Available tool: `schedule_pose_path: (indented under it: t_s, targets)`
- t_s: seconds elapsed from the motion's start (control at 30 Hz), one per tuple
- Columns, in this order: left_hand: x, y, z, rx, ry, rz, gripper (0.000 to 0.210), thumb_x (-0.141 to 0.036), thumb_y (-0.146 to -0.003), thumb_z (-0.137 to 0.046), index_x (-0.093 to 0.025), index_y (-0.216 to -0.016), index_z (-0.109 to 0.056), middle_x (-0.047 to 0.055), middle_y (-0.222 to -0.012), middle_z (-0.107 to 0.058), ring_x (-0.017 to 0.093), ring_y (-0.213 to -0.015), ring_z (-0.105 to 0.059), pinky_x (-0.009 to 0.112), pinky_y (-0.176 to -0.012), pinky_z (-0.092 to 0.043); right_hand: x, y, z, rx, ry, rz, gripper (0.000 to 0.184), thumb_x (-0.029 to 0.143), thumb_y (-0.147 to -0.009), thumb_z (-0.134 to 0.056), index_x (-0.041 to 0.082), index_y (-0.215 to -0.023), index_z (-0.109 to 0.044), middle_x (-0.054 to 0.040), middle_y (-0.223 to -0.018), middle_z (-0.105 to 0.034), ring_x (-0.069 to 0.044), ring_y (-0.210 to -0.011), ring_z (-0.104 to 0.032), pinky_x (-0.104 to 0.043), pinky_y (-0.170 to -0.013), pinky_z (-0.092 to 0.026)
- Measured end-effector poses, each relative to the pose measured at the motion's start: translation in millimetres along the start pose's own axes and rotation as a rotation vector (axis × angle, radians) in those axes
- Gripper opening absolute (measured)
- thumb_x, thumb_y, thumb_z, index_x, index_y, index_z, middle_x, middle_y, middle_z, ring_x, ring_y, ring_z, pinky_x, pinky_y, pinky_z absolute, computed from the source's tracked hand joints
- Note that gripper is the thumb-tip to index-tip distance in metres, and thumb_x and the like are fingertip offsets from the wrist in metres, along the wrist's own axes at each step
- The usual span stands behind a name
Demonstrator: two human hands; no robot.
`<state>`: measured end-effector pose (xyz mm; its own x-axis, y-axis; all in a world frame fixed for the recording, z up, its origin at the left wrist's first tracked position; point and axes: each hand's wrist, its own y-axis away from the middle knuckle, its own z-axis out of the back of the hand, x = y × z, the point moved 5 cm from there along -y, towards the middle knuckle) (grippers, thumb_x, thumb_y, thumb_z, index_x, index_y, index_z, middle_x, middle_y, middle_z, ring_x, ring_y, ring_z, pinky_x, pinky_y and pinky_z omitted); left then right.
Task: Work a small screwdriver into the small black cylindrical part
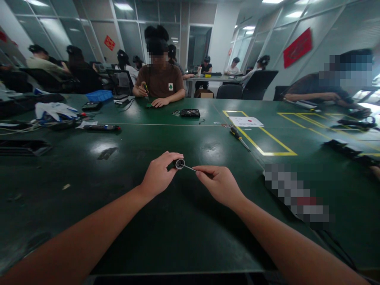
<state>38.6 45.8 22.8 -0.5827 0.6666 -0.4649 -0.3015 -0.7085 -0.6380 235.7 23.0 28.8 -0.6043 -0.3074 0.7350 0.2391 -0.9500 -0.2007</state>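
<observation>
Left hand (158,174) grips a small cylinder (179,163), right hand (220,182) pinches a thin rod (189,168), centre-frame! A screwdriver (237,134) lies upper right, gloves (56,111) upper left.

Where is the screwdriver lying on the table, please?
The screwdriver lies right of centre in the head view, beyond the right hand, beside the nearest yellow rectangle.

Head cam looks fwd/down over tbl (166,237)
</observation>
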Motion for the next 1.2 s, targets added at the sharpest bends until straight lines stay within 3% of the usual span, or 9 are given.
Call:
schedule_pose_path:
  t_s: [0.43,0.67,0.87,1.2]
  targets:
    - [3.7,-0.7,0.2,-0.001,-0.007,-0.017,0.026,-0.014,-0.089,-0.067,-0.022,-0.114,-0.069,0.004,-0.115,-0.075,0.022,-0.110,-0.070,0.052,-0.112,-0.047,1.9,1.9,-3.5,0.075,-0.088,0.019,0.030,0.031,-0.093,-0.059,0.024,-0.112,-0.081,0.0002,-0.074,-0.076,-0.015,-0.061,-0.063,-0.027,-0.059,-0.046]
    - [1.4,-0.5,0.8,-0.008,-0.009,-0.013,0.025,-0.015,-0.089,-0.069,-0.023,-0.113,-0.069,0.004,-0.115,-0.075,0.021,-0.108,-0.071,0.051,-0.113,-0.047,2.4,1.1,0.9,-0.022,-0.017,0.011,0.030,0.029,-0.092,-0.059,0.021,-0.110,-0.081,-0.0018,-0.083,-0.080,-0.017,-0.067,-0.068,-0.029,-0.065,-0.050]
    - [1.6,-0.2,-0.2,-0.009,-0.020,-0.021,0.027,-0.016,-0.089,-0.070,-0.022,-0.114,-0.070,0.004,-0.118,-0.075,0.021,-0.110,-0.071,0.053,-0.115,-0.044,-0.4,0.5,-0.1,-0.018,0.012,0.005,0.030,0.030,-0.093,-0.058,0.022,-0.111,-0.081,-0.0008,-0.076,-0.078,-0.017,-0.062,-0.066,-0.029,-0.063,-0.050]
    - [3.4,0.8,-2.0,-0.003,-0.026,-0.036,0.026,-0.016,-0.089,-0.069,-0.023,-0.115,-0.070,0.004,-0.118,-0.076,0.020,-0.109,-0.072,0.052,-0.116,-0.044,0.4,0.0,-0.2,0.002,0.000,0.017,0.031,0.029,-0.094,-0.058,0.021,-0.114,-0.080,-0.0016,-0.083,-0.080,-0.016,-0.064,-0.066,-0.029,-0.066,-0.050]
